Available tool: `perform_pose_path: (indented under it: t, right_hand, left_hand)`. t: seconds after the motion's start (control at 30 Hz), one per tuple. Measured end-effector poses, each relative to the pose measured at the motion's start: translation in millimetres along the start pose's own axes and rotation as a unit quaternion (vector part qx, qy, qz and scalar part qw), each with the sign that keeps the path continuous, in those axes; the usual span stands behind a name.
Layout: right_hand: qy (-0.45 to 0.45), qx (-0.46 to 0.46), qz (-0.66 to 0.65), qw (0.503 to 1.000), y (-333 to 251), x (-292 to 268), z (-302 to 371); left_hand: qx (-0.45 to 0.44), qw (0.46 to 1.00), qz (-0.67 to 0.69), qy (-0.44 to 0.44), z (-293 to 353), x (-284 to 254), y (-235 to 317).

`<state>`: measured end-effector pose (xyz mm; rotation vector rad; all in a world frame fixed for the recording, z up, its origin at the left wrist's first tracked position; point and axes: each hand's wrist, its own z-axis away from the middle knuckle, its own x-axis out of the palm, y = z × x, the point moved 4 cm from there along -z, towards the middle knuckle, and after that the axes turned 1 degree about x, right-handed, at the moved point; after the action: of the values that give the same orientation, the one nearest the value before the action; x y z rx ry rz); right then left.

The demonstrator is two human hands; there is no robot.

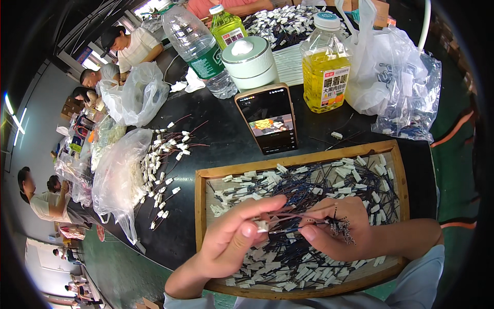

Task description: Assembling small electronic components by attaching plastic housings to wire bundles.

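Observation:
Above a wooden-framed tray point(199, 211), my left hand point(226, 237) pinches a small white plug connector point(262, 225) between thumb and fingers. Thin wires run from it toward my right hand point(345, 221), which is closed around a bundle of thin wires point(339, 230). The ends of that bundle, with small dark and metallic tips, stick out past the fingers. Beneath both hands the tray is full of white connectors point(303, 275) on dark wires, lying loose and tangled. My hands partly hide the middle of this heap.
Beyond the tray a phone point(267, 119) leans against a pale green canister point(250, 64). A large clear bottle point(203, 54) and a bottle of yellow drink point(325, 67) stand nearby. Plastic bags point(121, 172) and loose wired connectors point(159, 180) lie left. Other people sit further off.

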<state>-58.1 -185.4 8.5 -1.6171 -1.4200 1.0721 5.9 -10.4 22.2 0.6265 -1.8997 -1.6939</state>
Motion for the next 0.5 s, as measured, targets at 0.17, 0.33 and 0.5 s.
perform_pose_path:
  t: [0.17, 0.33, 0.5]
  right_hand:
    - [-0.032, -0.032, 0.020, 0.999, -5.3, 0.1, -5.2]
    - [-0.054, 0.005, 0.025, 0.998, -4.1, -3.9, -3.2]
    - [-0.073, 0.031, -0.014, 0.997, -3.2, -6.6, -5.0]
  left_hand:
    - [0.084, 0.980, -0.176, -0.026, -0.8, 5.0, 11.4]
    - [0.092, 0.977, -0.189, -0.044, -2.8, 2.1, 10.8]
    - [0.081, 0.974, -0.203, -0.063, -0.9, 3.1, 10.1]
